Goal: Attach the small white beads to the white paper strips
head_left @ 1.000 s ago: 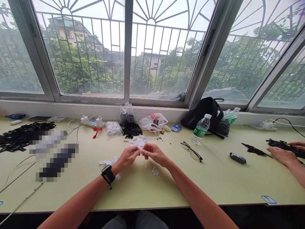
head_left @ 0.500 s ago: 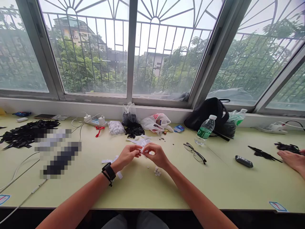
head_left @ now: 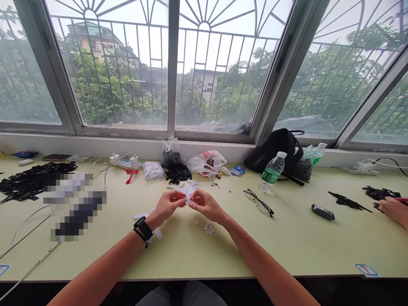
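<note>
My left hand (head_left: 167, 208) and my right hand (head_left: 207, 207) meet over the middle of the table. Both pinch a small white strip (head_left: 188, 201) between thumbs and fingertips; the fingers hide part of it. Just beyond them lies a heap of white strips (head_left: 183, 186). More white strips (head_left: 158, 233) stick out beside my left wrist, which wears a black watch (head_left: 143, 228). Below my right hand sits a cluster of small white round pieces with dark centres (head_left: 209, 228), perhaps buttons, with a single one slightly apart to the left.
Glasses (head_left: 259, 202), a water bottle (head_left: 273, 172) and a black device (head_left: 323, 211) stand right of my hands. Black strips (head_left: 35, 176) lie left, near cables. Bags (head_left: 205, 163) line the window side. At far right, another person's hand (head_left: 393, 209) touches black strips (head_left: 379, 192).
My fingertips have shifted on the white strip, which now shows more plainly between both hands. The other person's hand has moved and its fingers now bend at the black strips. The view shifted slightly.
</note>
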